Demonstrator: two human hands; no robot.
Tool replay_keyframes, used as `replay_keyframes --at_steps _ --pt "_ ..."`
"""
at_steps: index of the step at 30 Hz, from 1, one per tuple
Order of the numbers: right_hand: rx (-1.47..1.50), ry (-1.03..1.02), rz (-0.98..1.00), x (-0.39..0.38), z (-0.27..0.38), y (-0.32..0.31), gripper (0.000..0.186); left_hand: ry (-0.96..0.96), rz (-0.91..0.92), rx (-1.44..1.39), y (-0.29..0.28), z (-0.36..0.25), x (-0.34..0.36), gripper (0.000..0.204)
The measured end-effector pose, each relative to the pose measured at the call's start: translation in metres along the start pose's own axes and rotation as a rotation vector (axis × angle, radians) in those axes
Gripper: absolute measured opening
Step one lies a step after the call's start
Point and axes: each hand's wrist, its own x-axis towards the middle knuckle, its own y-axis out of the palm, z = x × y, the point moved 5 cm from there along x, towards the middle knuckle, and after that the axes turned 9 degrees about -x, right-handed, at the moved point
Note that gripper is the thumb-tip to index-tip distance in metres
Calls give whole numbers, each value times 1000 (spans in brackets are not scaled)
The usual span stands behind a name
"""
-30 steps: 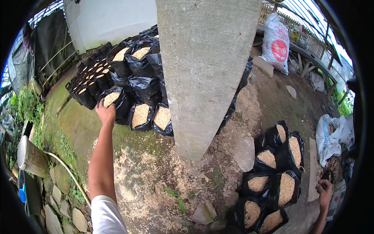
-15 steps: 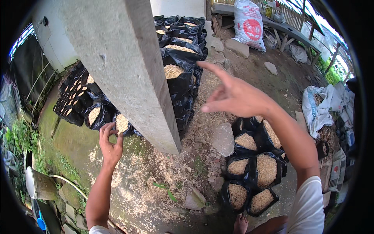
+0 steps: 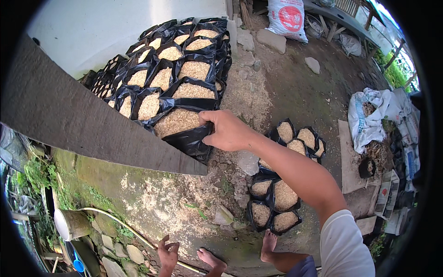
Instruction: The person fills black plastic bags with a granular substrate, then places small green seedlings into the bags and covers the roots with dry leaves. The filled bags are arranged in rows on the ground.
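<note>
Dirt floor (image 3: 300, 92): right hand (image 3: 227, 131) pinches the right rim of a black bag (image 3: 187, 139), likely since packed bags (image 3: 197, 103) block its far side; left hand (image 3: 168, 254) empty, fingers loosely spread.

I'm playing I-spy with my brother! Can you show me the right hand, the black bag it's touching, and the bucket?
Right hand (image 3: 229, 132): head view, on the back of the hand.
Black bag (image 3: 189, 139): head view, on its shiny near wall.
Bucket (image 3: 81, 225): head view, on its side.
</note>
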Motion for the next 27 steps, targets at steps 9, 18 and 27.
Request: replay_keyframes --at_steps 9,18,27 --pt "166 134 -214 -142 -32 -127 23 798 -84 28 90 -209 -6 26" --pt "198 614 -622 -370 -191 -171 37 595 -45 75 84 -218 -6 28" --pt "55 777 -1189 -458 -357 -129 39 362 321 339 160 -82 -126 38"
